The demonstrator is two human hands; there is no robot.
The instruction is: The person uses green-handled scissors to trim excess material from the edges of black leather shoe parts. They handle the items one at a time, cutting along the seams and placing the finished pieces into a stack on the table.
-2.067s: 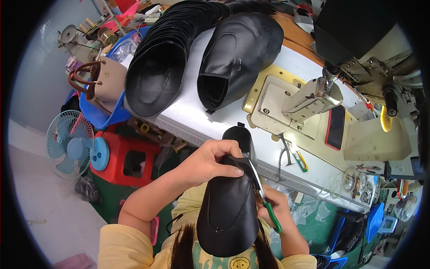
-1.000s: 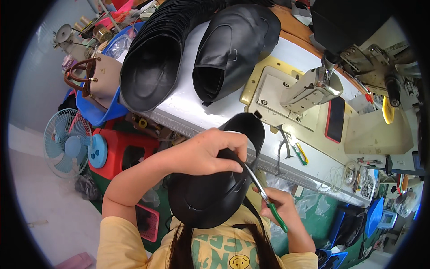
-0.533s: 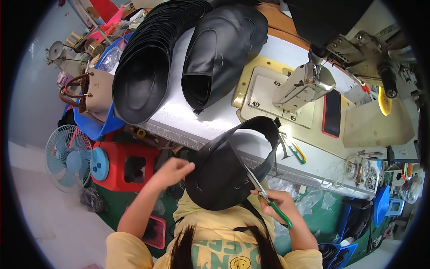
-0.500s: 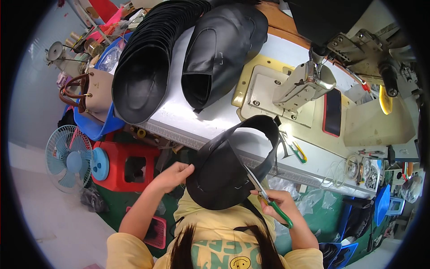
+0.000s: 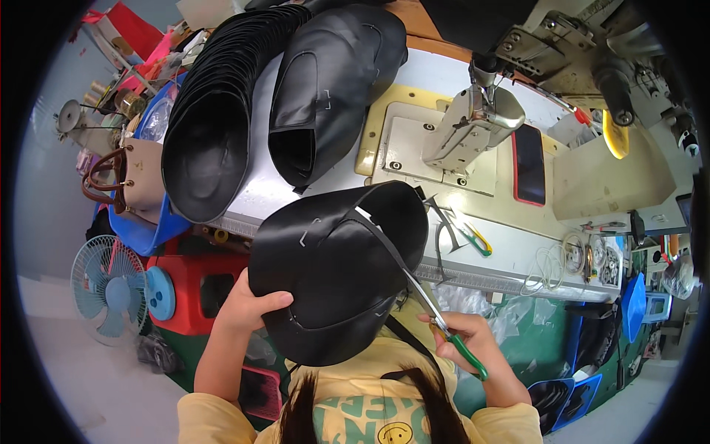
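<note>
My left hand (image 5: 250, 305) grips the lower left edge of a black leather-like shoe upper (image 5: 333, 259), thumb on top and the other fingers hidden behind it. The upper hangs in front of my body, tilted, with small pale stitch marks on its surface. Closed around green-handled scissors (image 5: 430, 305), my right hand (image 5: 473, 342) is at the lower right of the upper. The blades point up and left to its edge, where a narrow black strip runs along the opening. Whether the blades are cutting through it cannot be made out.
Nested black uppers (image 5: 207, 148) and another upper (image 5: 296, 111) lie on the white table. A sewing machine post (image 5: 473, 126), a phone (image 5: 528, 164) and green-and-yellow snips (image 5: 473, 237) are behind. A red stool (image 5: 177, 303) and a fan (image 5: 111, 288) stand at left.
The upper has turned and tilted, swinging left so more of its outer side shows. My left hand has moved left and slightly down with it. The scissors stay in my right hand.
</note>
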